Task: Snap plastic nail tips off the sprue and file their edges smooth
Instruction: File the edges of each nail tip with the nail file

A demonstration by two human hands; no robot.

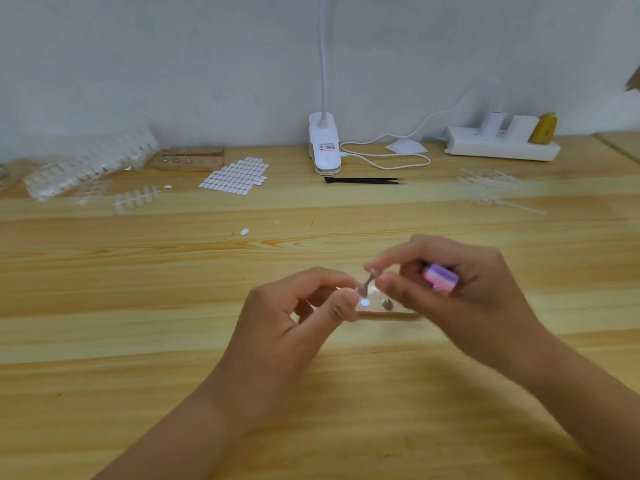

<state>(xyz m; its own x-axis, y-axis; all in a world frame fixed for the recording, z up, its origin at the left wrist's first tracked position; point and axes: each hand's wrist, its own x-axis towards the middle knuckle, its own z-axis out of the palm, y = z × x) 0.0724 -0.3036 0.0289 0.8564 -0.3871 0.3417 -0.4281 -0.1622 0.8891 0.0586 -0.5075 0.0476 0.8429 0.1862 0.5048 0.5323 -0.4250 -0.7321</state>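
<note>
File block (440,278) in right hand (464,292), pinching metal peg (369,279); left hand (294,317) pinches wooden holder (389,315).

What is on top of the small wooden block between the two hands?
Two round metal discs show, and a thin metal peg that the right hand pinches. The left hand's thumb covers the wooden block's left end; what lies there is hidden.

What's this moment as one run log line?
left hand: grips wooden stand | right hand: holds pink buffer block, pinches metal peg over stand | nail sprues: far left of table
</note>
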